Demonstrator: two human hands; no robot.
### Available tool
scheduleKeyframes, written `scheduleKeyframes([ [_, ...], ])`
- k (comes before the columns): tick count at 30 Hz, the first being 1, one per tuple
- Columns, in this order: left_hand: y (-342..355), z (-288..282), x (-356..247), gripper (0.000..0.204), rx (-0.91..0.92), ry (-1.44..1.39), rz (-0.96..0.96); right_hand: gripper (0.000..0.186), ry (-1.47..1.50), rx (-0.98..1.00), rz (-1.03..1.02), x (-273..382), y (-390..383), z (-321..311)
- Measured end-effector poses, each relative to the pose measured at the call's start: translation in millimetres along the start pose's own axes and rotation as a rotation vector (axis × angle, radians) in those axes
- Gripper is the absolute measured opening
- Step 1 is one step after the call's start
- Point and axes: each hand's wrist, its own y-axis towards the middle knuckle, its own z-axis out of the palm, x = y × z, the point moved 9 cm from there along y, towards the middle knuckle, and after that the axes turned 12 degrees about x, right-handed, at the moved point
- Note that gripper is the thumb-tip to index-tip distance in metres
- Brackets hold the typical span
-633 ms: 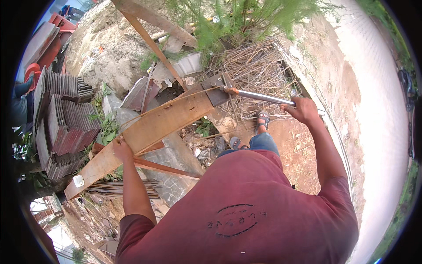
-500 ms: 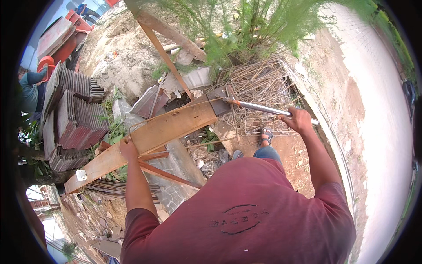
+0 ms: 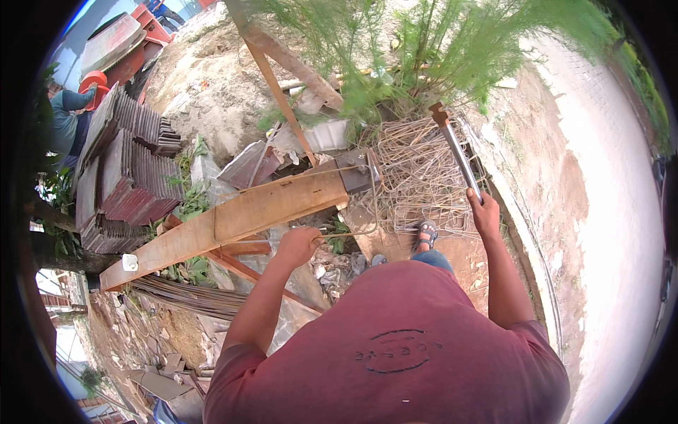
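1. Our left hand (image 3: 296,244) is closed round a thin bent wire rod (image 3: 353,230), just beside the long rusty beam (image 3: 240,215).
2. Our right hand (image 3: 484,212) grips a metal bending bar (image 3: 455,148), raised over the pile of wire stirrups (image 3: 417,177).

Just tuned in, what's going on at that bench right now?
A person in a maroon shirt is bending steel wire at a long rusty beam used as a bench. The left hand holds a thin wire rod that curves up round the metal plate at the beam's end. The right hand grips a long metal bending lever, raised and angled away. A pile of bent wire stirrups lies behind, and stacked roof tiles sit to the left.
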Motion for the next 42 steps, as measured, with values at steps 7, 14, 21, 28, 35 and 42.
scheduleKeyframes([
  [7, -52, -160, -68, 0.014, -0.605, 0.151, 0.091, 0.060, 0.017, 0.112, 0.074, -17, -14, 3],
  [14, -28, -143, 5, 0.024, -0.512, -0.372, -0.349, 0.059, 0.017, 0.161, 0.077, -30, -20, 19],
  [21, -13, 4, 65, 0.031, -0.457, -0.882, -0.501, 0.065, -0.020, 0.298, 0.104, -22, -35, 26],
  [28, -16, 19, 47, 0.031, -0.484, -1.046, -0.542, 0.065, -0.124, 0.455, 0.023, -23, 13, 62],
  [35, -25, 12, 22, 0.031, -0.551, -0.820, -0.704, 0.058, -0.144, 0.650, -0.175, 9, 73, 81],
  [42, -25, 13, -17, 0.031, -0.597, -0.758, -0.889, 0.056, -0.052, 0.665, -0.266, -15, 104, 53],
])
